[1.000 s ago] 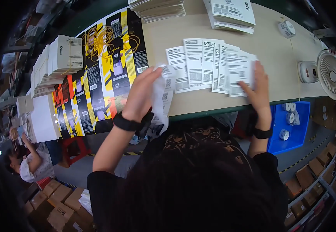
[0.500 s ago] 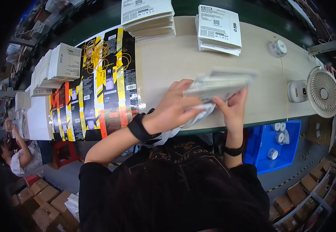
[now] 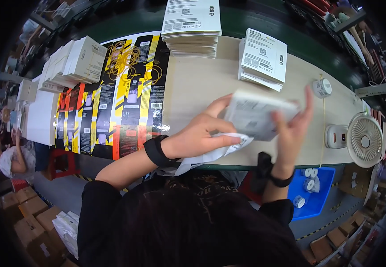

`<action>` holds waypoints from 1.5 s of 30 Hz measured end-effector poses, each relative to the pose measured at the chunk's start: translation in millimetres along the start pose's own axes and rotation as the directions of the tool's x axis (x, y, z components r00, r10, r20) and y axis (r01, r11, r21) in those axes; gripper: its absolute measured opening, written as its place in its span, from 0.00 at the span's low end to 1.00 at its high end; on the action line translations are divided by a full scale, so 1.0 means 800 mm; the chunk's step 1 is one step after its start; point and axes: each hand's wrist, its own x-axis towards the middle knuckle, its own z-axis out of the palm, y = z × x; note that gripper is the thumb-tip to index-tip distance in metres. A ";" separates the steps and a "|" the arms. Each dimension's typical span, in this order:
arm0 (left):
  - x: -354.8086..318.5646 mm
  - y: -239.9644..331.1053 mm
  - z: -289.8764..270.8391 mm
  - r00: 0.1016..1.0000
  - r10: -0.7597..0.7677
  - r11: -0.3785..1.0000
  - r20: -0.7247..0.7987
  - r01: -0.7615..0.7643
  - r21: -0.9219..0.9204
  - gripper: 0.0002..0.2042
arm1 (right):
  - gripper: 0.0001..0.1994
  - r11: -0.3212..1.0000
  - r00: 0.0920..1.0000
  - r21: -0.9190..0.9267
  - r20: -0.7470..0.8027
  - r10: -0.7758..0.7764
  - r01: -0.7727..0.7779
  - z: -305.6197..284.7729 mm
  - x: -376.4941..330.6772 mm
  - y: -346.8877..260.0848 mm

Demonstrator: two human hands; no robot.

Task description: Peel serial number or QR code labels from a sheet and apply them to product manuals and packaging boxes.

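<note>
A flat white printed box (image 3: 255, 116), blurred by motion, is tilted up above the table. My left hand (image 3: 202, 135) grips its left side, with the fingertips hidden behind it. Under that same hand's thumb is a crumpled white cloth (image 3: 219, 151), which trails down toward my lap. My right hand (image 3: 293, 129) is at the box's right edge, smeared by motion, its thumb and fingers spread apart. Beyond the box stands a short stack of flat white boxes (image 3: 264, 55), and a taller stack (image 3: 190, 22) is to its left.
Yellow rubber bands (image 3: 124, 60) lie on black-and-yellow printed sheets (image 3: 133, 95), beside a row of white boxes (image 3: 84, 60). At the right are a label roll (image 3: 322, 88) and a round fan (image 3: 364, 141). A blue bin (image 3: 308, 213) stands below the table edge. Another person (image 3: 17, 158) sits far left.
The box has turned from nearly edge-on to show its printed face. My right hand has moved right and spread its fingers. The whole view has shifted, with the table lower in it.
</note>
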 end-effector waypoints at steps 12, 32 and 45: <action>-0.061 0.011 -0.037 0.948 -0.063 0.966 -0.311 0.137 0.220 0.02 | 0.29 0.598 0.994 -0.795 0.061 -0.090 0.103 -0.015 0.242 0.104; -0.149 0.015 -0.342 0.321 0.144 -0.026 -0.936 0.947 0.321 0.34 | 0.31 0.098 0.970 -0.972 0.201 -0.140 0.215 -0.070 0.240 0.158; -0.145 -0.019 -0.361 0.368 0.163 -0.030 -0.916 0.929 0.368 0.37 | 0.32 0.003 0.923 -0.967 0.242 -0.299 0.254 -0.068 0.230 0.120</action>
